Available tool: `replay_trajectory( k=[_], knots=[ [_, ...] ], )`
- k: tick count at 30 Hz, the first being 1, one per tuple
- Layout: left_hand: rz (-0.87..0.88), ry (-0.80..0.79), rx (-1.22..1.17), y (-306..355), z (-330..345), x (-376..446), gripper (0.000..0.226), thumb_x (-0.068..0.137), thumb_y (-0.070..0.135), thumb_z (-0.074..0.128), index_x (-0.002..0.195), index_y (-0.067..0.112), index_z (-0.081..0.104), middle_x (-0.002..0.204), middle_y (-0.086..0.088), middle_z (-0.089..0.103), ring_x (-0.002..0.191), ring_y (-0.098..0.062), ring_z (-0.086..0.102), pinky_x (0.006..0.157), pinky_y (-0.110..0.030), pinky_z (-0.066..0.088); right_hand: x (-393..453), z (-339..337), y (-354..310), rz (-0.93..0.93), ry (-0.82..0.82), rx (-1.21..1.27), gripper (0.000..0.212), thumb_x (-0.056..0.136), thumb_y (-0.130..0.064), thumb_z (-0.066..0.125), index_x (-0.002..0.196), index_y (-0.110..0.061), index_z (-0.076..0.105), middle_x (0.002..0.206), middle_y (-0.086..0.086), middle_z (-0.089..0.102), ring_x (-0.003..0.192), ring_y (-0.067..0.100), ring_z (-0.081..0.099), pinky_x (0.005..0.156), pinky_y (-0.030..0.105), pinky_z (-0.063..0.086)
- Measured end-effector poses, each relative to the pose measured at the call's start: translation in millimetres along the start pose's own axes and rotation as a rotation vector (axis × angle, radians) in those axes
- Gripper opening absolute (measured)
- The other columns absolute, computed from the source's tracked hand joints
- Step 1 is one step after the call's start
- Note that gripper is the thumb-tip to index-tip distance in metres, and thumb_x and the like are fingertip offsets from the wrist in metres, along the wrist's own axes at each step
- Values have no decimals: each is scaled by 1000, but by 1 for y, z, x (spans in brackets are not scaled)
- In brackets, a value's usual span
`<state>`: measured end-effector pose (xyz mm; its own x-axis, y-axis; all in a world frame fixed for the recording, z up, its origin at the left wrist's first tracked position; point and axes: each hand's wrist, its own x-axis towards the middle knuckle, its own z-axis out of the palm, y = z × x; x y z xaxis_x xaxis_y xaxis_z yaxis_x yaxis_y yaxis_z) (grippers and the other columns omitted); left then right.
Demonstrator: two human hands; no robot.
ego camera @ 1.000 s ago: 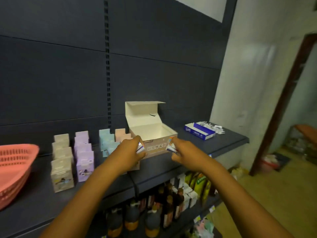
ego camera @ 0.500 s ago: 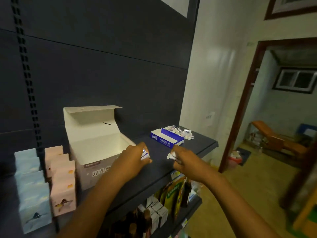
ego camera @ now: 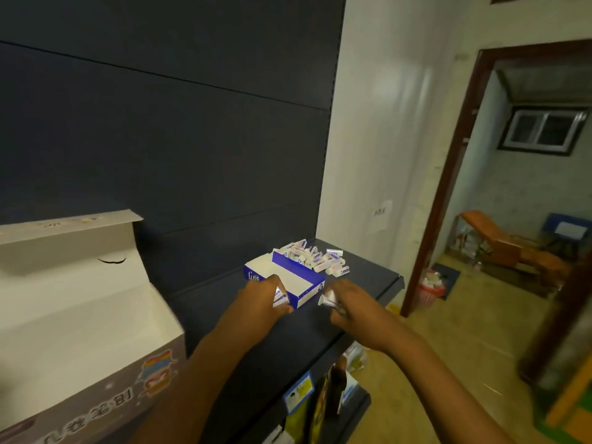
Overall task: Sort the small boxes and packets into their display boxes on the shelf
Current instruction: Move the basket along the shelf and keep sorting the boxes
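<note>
Left hand (ego camera: 262,298) fingers clamped on small packets (ego camera: 279,295) at the blue display box (ego camera: 290,278); right hand (ego camera: 350,299) fingers pinch another packet (ego camera: 327,299) beside it, on shelf (ego camera: 362,283).

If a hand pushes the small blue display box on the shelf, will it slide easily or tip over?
The blue display box looks like thin card and shows a bare white bottom, so it is probably light and would slide on the smooth dark shelf. It sits low and wide, so tipping seems unlikely. Its thin walls might dent under a firm push.
</note>
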<state>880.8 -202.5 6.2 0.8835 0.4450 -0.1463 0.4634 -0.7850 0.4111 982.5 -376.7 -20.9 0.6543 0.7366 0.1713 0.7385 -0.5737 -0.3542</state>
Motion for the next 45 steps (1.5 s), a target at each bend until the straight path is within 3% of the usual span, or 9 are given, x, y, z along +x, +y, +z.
replay_trajectory(
  k=[5, 9, 14, 18, 21, 30, 35, 38, 45],
  knots=[
    [-45, -22, 21, 28, 6, 65, 70, 95, 42, 52, 149, 11, 20, 153, -10, 31, 138, -27, 35, 112, -38, 31, 56, 0, 47, 75, -57, 7, 45, 91, -26, 59, 132, -19, 44, 134, 2, 50, 113, 16, 52, 90, 22, 43],
    [-50, 81, -1, 45, 11, 107, 67, 95, 42, 53, 149, 15, 24, 150, -9, 38, 134, -26, 41, 107, -35, 37, 105, -6, 82, -6, -98, 15, 46, 92, -25, 58, 135, -19, 42, 140, 3, 46, 122, 18, 48, 95, 23, 41],
    [-13, 232, -45, 56, 14, 157, 44, 91, 38, 60, 130, 21, 49, 127, -8, 57, 110, -22, 57, 87, -30, 49, 165, -9, 121, 15, -209, 49, 57, 94, -27, 56, 144, -16, 32, 149, 5, 38, 132, 21, 41, 109, 30, 33],
    [-24, 300, -86, 64, 10, 193, 33, 90, 33, 63, 119, 20, 54, 115, -6, 62, 102, -21, 60, 89, -35, 53, 205, -6, 142, 58, -352, 68, 65, 96, -27, 52, 149, -14, 17, 156, 6, 24, 141, 23, 28, 114, 32, 21],
    [-47, 330, -108, 62, 12, 212, 28, 90, 33, 63, 114, 21, 55, 108, -5, 64, 97, -19, 62, 87, -37, 54, 226, -3, 152, 56, -386, 97, 61, 97, -26, 51, 148, -13, 21, 154, 7, 28, 139, 22, 33, 113, 31, 24],
    [-54, 295, -42, 43, 18, 261, 30, 89, 25, 65, 117, 21, 54, 117, -7, 61, 100, -24, 62, 88, -36, 54, 265, 1, 167, -22, -404, 68, 57, 99, -27, 45, 148, -12, 19, 155, 5, 26, 139, 21, 32, 112, 28, 22],
    [-47, 331, -37, 38, 25, 285, 29, 88, 24, 66, 114, 22, 53, 110, -5, 63, 93, -19, 62, 85, -34, 55, 279, 5, 175, -106, -447, 106, 90, 86, -58, 52, 146, 2, 21, 151, 6, 28, 135, 19, 36, 113, 29, 21],
    [-49, 371, -69, 36, 30, 294, 29, 87, 24, 68, 112, 23, 53, 111, -3, 64, 93, -18, 63, 82, -28, 53, 282, 8, 173, -282, -152, 65, 32, 87, -20, 61, 118, -11, 54, 117, 6, 57, 106, 20, 56, 93, 36, 46],
    [-52, 466, -135, 25, 46, 305, 24, 87, 26, 68, 109, 23, 58, 108, 0, 66, 92, -13, 61, 81, -24, 50, 290, 13, 163, -449, -93, 123, 23, 88, -13, 60, 110, -8, 57, 106, 3, 59, 96, 19, 57, 84, 32, 46]
  ],
)
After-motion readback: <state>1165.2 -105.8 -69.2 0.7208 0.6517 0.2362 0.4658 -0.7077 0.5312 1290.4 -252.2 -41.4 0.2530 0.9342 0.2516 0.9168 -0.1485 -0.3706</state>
